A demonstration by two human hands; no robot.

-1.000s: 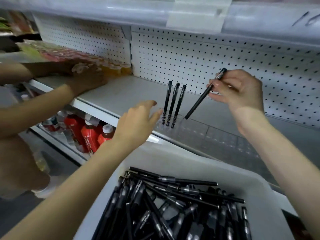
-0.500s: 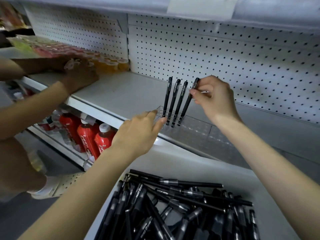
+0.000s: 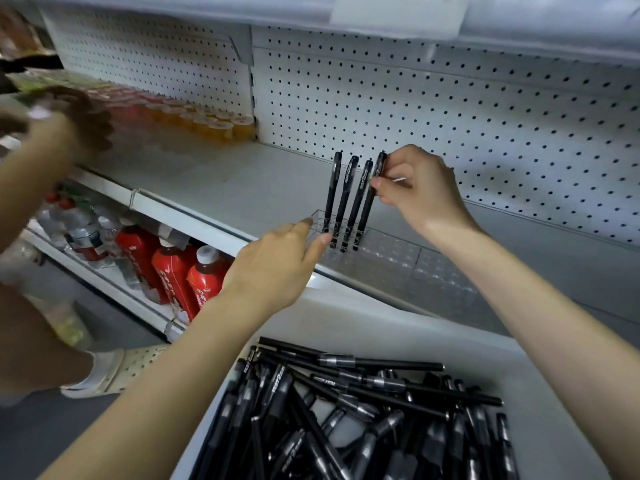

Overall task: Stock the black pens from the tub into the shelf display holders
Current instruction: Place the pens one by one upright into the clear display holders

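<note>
Centre frame: right hand (image 3: pixel 420 190) pinches rightmost pen (image 3: pixel 366 207) near its cap, pen upright in clear holder (image 3: pixel 393 252). Left hand (image 3: pixel 277 268), fingers straight, touches holder's left edge.

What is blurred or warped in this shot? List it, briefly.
Head view: the other person's hand at upper left is motion-smeared. Head view: the standing pens and the right hand pinching the rightmost pen are sharp. Head view: the shelf edge bows, wide-angle distortion.
</note>
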